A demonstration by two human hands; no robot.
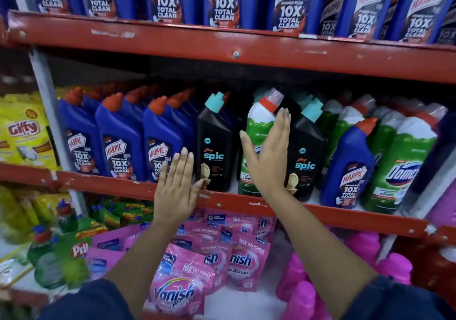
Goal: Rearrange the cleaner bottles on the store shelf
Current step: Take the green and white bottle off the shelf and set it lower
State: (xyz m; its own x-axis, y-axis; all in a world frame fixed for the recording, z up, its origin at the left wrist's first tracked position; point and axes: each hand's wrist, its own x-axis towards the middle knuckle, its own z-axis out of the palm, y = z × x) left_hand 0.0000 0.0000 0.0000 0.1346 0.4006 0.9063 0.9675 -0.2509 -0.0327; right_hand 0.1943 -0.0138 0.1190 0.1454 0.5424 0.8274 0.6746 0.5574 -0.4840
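On the middle red shelf [246, 204] stand blue Harpic bottles [118, 144] at left, then a black Spic bottle [213, 144], a green Domex bottle [256, 124], a second black Spic bottle [307, 154], a lone blue Harpic bottle [349, 169] and more green Domex bottles [399, 164] at right. My left hand [176, 186] is flat with fingers straight, in front of the shelf lip between the Harpic row and the first Spic bottle. My right hand [269, 156] is open and flat against the front of the middle green Domex bottle, not gripping it.
The shelf above holds a row of large blue Harpic bottles [222, 1]. Below lie pink Vanish pouches [180, 285], pink bottles [301, 292] and green Pril bottles [61, 253]. Yellow Giffy packs [22, 132] sit on the neighbouring shelf at left.
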